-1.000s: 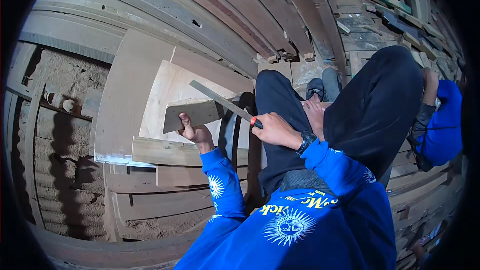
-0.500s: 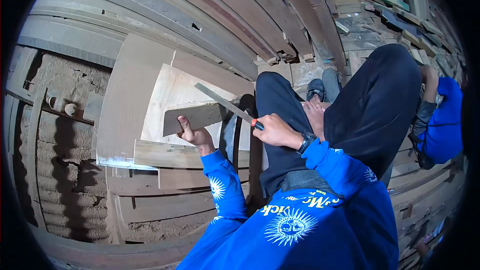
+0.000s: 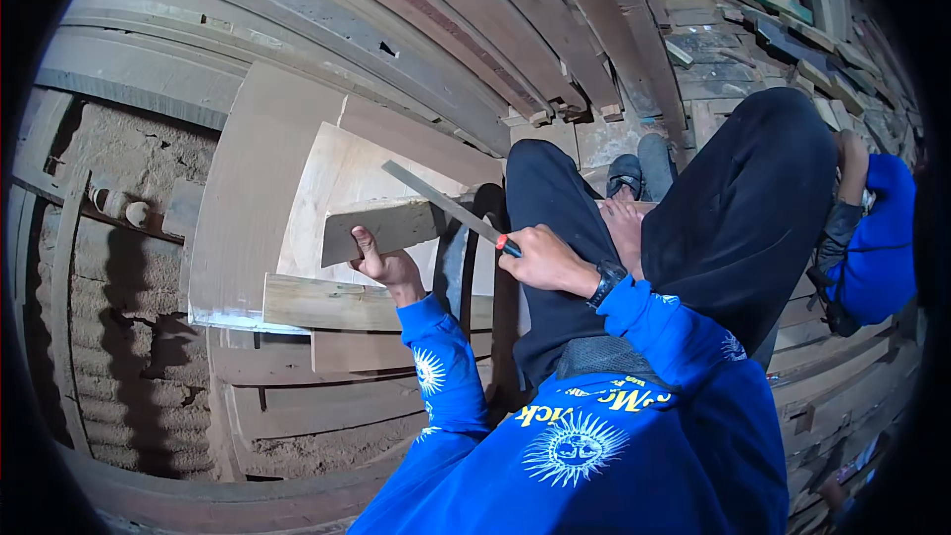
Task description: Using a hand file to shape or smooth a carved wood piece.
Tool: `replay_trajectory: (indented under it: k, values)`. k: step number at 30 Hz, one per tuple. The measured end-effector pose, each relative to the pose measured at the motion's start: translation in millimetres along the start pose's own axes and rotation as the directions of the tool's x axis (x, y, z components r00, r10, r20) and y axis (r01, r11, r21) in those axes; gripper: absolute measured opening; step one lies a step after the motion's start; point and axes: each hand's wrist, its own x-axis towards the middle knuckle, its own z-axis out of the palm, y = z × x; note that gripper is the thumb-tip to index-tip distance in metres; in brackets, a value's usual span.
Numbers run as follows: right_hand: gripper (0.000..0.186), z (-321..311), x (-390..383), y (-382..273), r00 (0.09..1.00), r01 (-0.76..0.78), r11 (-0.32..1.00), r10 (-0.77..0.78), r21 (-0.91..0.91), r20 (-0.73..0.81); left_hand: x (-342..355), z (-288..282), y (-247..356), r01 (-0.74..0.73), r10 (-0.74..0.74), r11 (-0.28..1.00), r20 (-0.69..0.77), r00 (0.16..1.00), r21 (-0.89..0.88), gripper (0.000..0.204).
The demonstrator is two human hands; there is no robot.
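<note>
My right hand (image 3: pixel 547 260) is closed around the black and orange handle of a long flat metal file (image 3: pixel 432 194). The file's blade slants up and left, across the upper right edge of a pale wooden block (image 3: pixel 379 226). That block is gripped by my left hand (image 3: pixel 391 269), with the thumb on its near face and the fingers mostly hidden behind it. Whether the blade touches the wood or only passes just above it, I cannot tell. A light plywood sheet (image 3: pixel 309 178) lies behind the block.
A wooden plank (image 3: pixel 317 303) runs below the block. Long stacked boards (image 3: pixel 396 10) fill the far side. My bent knees (image 3: pixel 738 178) rise right of the file. At the far right sits another person in a blue top (image 3: pixel 877 243). Scrap wood (image 3: pixel 812 59) lies beyond.
Almost nothing differs. The view has shifted very slightly, and both hands keep the same hold on the block and the file.
</note>
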Motion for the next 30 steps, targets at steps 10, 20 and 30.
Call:
replay_trajectory:
  k: [10, 20, 30]
  values:
    - [0.032, -7, 3, 11, 0.994, -0.108, 0.986, 0.109, -0.123, 0.006, 1, -1, 0, 0.007, -0.007, 0.999, 0.009, 1.0, 0.042, 0.049]
    - [0.033, -4, -1, 1, 0.999, -0.045, 0.999, 0.045, -0.01, -0.02, 1, -3, 0, 0.011, -0.011, 1.0, 0.029, 1.0, 0.02, 0.049]
    - [0.029, -11, -2, -16, 0.996, -0.068, 0.998, 0.067, 0.003, 0.057, -1, 0, 1, -0.009, 0.009, 0.999, -0.014, 1.0, -0.041, 0.041]
